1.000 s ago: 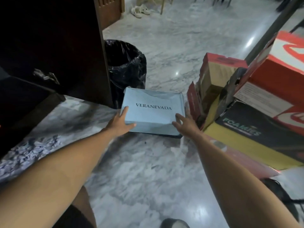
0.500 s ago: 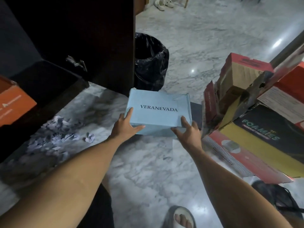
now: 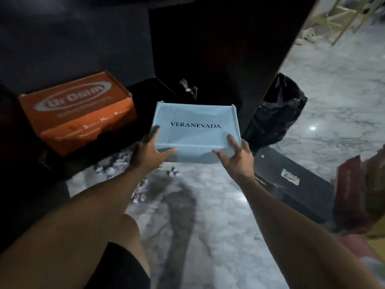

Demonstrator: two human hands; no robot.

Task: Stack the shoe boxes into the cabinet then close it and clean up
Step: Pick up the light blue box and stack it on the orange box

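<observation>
I hold a light blue shoe box (image 3: 195, 130) printed VERANEVADA in the air in front of the dark cabinet (image 3: 83, 38). My left hand (image 3: 149, 152) grips its near left corner and my right hand (image 3: 235, 156) grips its near right corner. An orange shoe box (image 3: 79, 109) lies inside the cabinet on the left, on the bottom shelf. The cabinet door (image 3: 218, 49) stands open behind the blue box, with a metal latch (image 3: 188, 88) showing on it.
A black bin with a bag (image 3: 277, 113) stands right of the door. A flat black box (image 3: 295, 184) lies on the marble floor at the right, with red and yellow boxes (image 3: 358, 195) beyond it. Crumpled paper scraps (image 3: 137, 184) lie by the cabinet base.
I have lifted the blue box off the floor and carried it left toward the open cabinet. The view swung left, so the orange box inside now shows fully.
</observation>
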